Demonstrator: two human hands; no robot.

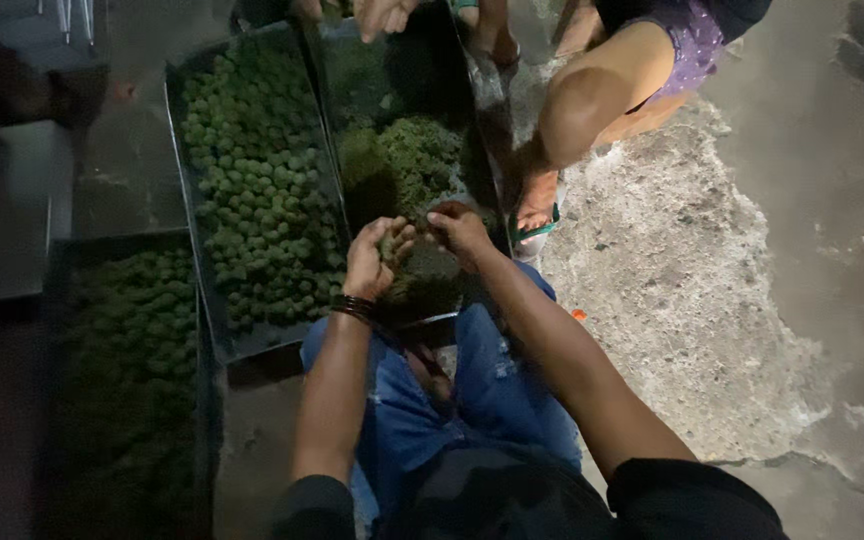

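The left hand [372,262] is cupped around a small lump of green mixture [392,245], fingers curled over it, while the right hand [459,228] pinches at the same lump from the right, so the two hands meet over the near end of the middle tray [487,150]. The lump sits between the palms, just above a dark, thinly covered patch of that tray. Farther along the same tray lies a loose green heap [407,160]. Just to the left, a second tray [180,190] is packed with rows of small green balls [252,190], and a third tray of balls [132,340] lies nearer and farther left, in deep shadow. The trays rest on the concrete floor [712,280]. Another person's foot in a sandal [537,205] stands touching the middle tray's right rim, and their hand [384,14] reaches in at the far end. A soft lump could crumble under a hard squeeze, and a shift of that foot could jolt the tray.
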